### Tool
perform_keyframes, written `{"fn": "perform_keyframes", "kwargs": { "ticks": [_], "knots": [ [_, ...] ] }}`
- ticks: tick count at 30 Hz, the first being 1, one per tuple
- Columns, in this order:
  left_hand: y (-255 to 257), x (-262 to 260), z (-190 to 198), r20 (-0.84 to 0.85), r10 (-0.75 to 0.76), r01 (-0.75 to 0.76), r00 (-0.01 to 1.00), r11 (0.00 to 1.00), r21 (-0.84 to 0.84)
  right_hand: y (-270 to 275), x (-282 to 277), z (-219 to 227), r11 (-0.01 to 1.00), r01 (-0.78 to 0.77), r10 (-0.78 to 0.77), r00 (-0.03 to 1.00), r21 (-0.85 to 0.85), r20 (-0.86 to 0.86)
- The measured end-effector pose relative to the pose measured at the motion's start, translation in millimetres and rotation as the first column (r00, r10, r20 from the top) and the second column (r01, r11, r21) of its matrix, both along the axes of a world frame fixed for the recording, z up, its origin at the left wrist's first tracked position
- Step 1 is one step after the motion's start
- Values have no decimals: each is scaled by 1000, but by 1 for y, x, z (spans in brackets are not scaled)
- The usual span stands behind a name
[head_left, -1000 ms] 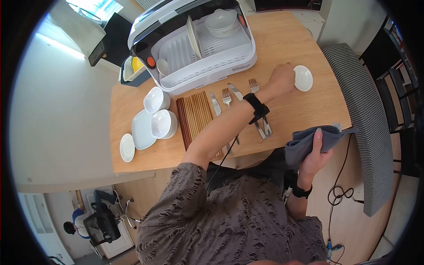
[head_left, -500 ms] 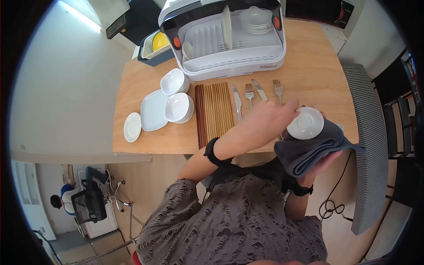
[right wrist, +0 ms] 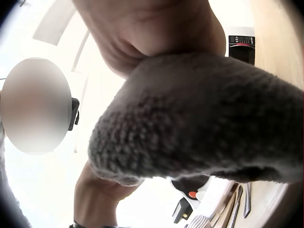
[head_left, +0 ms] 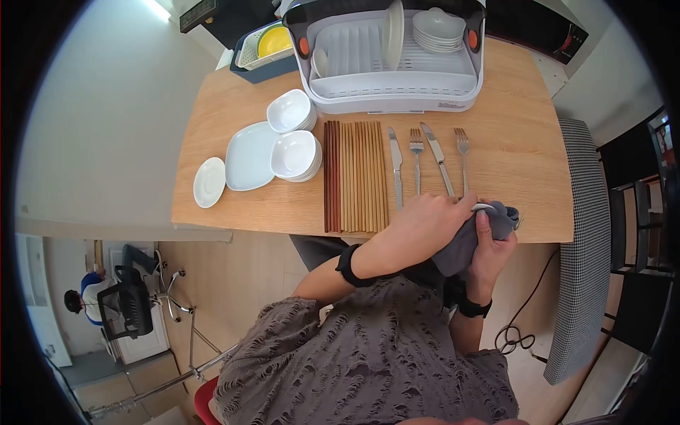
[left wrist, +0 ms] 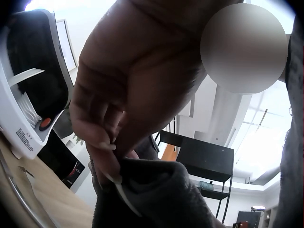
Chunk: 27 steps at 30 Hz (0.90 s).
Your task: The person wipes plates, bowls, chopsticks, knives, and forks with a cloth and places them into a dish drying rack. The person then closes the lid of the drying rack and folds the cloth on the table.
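My left hand [head_left: 428,223] pinches the edge of a small white saucer [head_left: 483,207], held on edge within a grey cloth [head_left: 457,248]. My right hand [head_left: 492,255] grips the cloth from the other side, its thumb up along the fold by the saucer. In the left wrist view, a thin strip of the saucer [left wrist: 126,199] shows between fingers and cloth [left wrist: 166,190]; the rest is hidden. Fluffy cloth [right wrist: 190,118] fills much of the right wrist view, below the right hand [right wrist: 156,28]. Both hands are at the table's front edge.
Knives [head_left: 396,166], forks [head_left: 416,145] and a row of chopsticks [head_left: 361,177] lie left of the hands. Stacked bowls [head_left: 294,154], a square plate [head_left: 248,163] and another saucer [head_left: 210,183] are farther left. A dish rack [head_left: 397,103] stands behind; a checked bench [head_left: 584,212] is at right.
My left hand has taken the saucer off the right part of the table and brought it to the cloth. The saucer has turned from face-up to edge-on, and the cloth now folds round it.
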<state>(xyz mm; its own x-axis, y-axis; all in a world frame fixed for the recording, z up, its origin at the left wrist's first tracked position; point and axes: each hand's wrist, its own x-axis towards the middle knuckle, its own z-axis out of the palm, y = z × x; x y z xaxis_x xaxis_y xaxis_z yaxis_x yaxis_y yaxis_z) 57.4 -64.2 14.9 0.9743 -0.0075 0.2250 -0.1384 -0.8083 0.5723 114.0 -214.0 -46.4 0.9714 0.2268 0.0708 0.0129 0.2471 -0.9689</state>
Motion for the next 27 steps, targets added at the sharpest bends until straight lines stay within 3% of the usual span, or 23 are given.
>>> {"fn": "perform_keyframes", "kwargs": {
  "ticks": [6, 9, 12, 14, 17, 21, 23, 27],
  "knots": [
    [0, -5, -1, 27, 28, -27, 999, 999, -40, 4, 1, -12, 992, 105, -103, 994, -67, 29],
    [0, -8, 6, 8, -5, 6, 1000, 998, -58, -5, 8, -28, 994, 81, -86, 994, -73, -63],
    [-2, -5, 3, 16, -16, 17, 1000, 998, -54, -9, 10, -7, 986, 76, -84, 995, -148, -45],
    [0, -7, 3, -73, -17, 16, 997, 1000, -16, -9, 9, 11, 968, -49, 64, 997, -248, 54],
    [-2, -7, 3, -11, -36, 36, 999, 999, -14, -13, 12, 15, 951, -92, 129, 985, -295, 110],
    [-2, -6, 7, -19, -41, 41, 999, 999, -10, -17, 15, 6, 963, -128, 162, 978, -237, 129],
    [-2, -6, 10, 57, -8, 15, 998, 991, -135, -16, 13, 6, 981, -70, 95, 986, -178, 135],
    [-7, -3, 2, 48, 37, -23, 998, 967, -254, -7, 12, 5, 997, 32, -26, 996, -73, 86]
  ]
}}
